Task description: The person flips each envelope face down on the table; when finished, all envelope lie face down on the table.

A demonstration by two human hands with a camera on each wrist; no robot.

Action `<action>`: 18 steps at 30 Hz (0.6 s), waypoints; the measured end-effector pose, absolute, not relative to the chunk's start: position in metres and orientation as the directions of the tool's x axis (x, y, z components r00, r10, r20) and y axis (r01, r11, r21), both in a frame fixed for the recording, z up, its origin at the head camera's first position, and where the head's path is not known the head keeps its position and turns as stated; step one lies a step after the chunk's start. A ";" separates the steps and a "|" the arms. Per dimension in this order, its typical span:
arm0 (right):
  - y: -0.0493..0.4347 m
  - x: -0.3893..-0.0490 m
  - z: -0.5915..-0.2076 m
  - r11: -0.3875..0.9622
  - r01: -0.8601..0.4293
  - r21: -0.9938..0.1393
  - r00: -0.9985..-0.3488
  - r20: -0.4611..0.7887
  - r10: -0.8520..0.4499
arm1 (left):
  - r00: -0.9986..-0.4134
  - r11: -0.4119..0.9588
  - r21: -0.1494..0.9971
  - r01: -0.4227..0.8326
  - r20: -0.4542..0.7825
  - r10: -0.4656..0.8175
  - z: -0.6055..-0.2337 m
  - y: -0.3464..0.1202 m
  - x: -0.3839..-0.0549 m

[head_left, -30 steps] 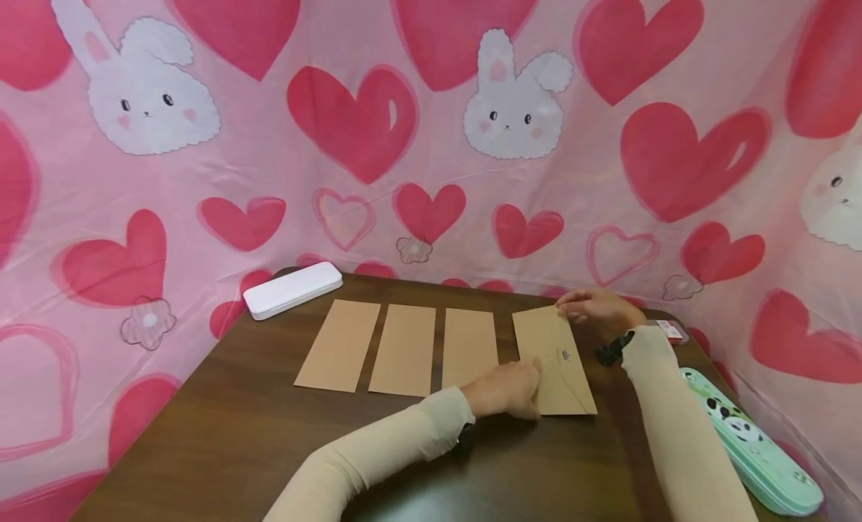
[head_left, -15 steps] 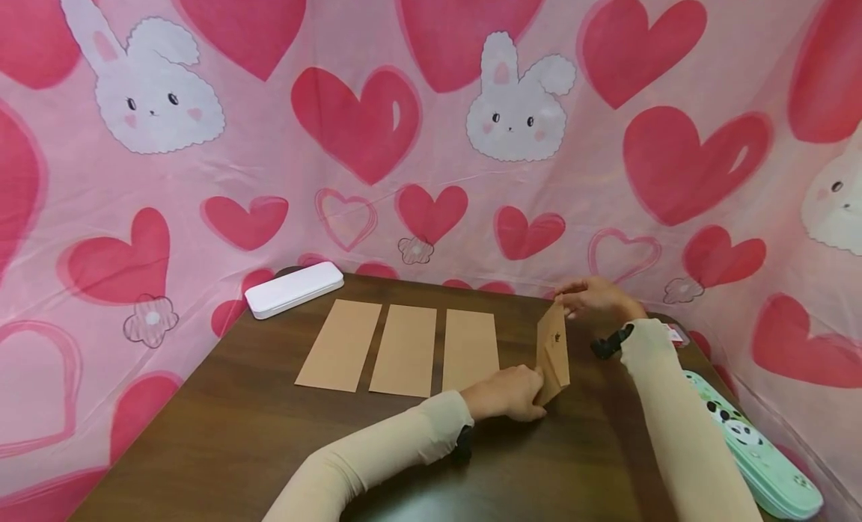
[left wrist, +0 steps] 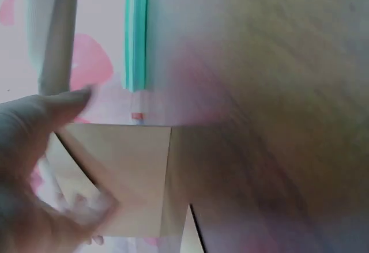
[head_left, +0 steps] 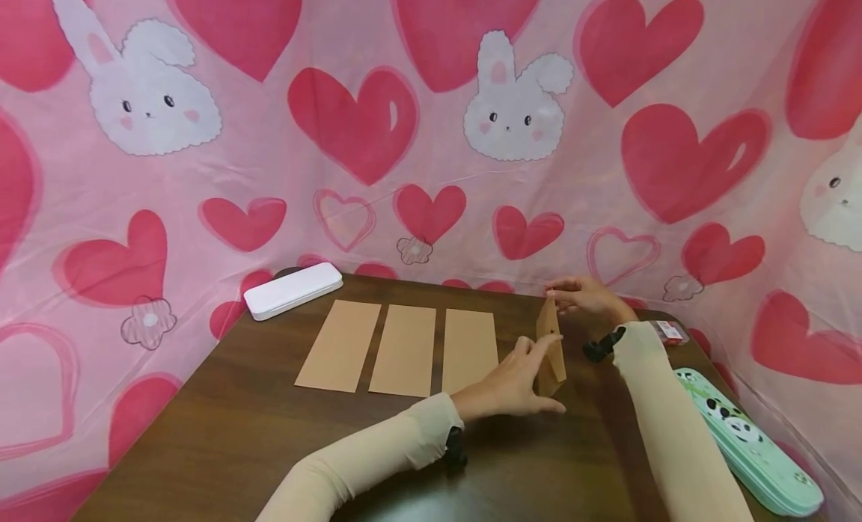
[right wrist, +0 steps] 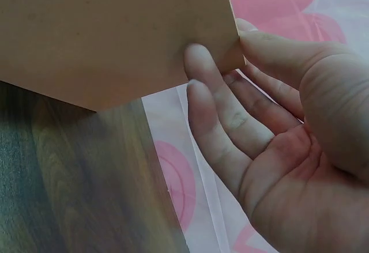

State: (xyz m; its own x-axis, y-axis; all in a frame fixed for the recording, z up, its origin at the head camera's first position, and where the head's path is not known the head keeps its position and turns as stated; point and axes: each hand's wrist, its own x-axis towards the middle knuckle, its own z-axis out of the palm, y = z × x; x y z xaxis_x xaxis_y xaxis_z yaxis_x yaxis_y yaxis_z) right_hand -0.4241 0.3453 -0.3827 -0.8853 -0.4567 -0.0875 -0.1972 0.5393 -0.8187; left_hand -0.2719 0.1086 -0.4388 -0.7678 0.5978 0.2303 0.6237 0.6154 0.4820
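Note:
A brown kraft-paper envelope [head_left: 547, 320] stands on edge at the right of the dark wooden table. My right hand [head_left: 592, 294] pinches its far top corner; in the right wrist view, thumb and fingertips meet on either side of the paper [right wrist: 115, 28]. Beside the envelope's near side, my left hand [head_left: 508, 384] has thumb and fingers spread apart. The left wrist view shows that hand blurred in front of the envelope's flap side [left wrist: 138, 172], and whether the fingertips touch it I cannot tell.
Three flat brown rectangles, envelope-sized, lie in a row: left [head_left: 340, 346], middle [head_left: 404, 350] and right [head_left: 470, 346]. A white case [head_left: 294, 290] lies at the back left. A green panda pencil case [head_left: 747, 440] and a small red-and-white packet [head_left: 670, 332] sit along the right edge.
The envelope went from lying nearly flat, print upward, to standing on edge. My left hand let go of its near end and spread its fingers; the right hand kept its corner.

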 end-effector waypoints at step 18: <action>0.347 -0.425 -0.392 0.582 -0.222 -0.782 -0.909 -0.049 -0.413 | -0.601 0.453 0.402 0.796 0.433 0.672 -0.425 0.107 -0.273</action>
State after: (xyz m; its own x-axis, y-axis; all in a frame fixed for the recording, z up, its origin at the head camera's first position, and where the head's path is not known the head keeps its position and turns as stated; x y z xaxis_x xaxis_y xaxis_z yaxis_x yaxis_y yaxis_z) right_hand -0.4255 0.3468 -0.3924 -0.9093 -0.4133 -0.0492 -0.2222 0.5821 -0.7822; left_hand -0.2735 0.1071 -0.4247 -0.6010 0.6718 0.4330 0.7958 0.4528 0.4021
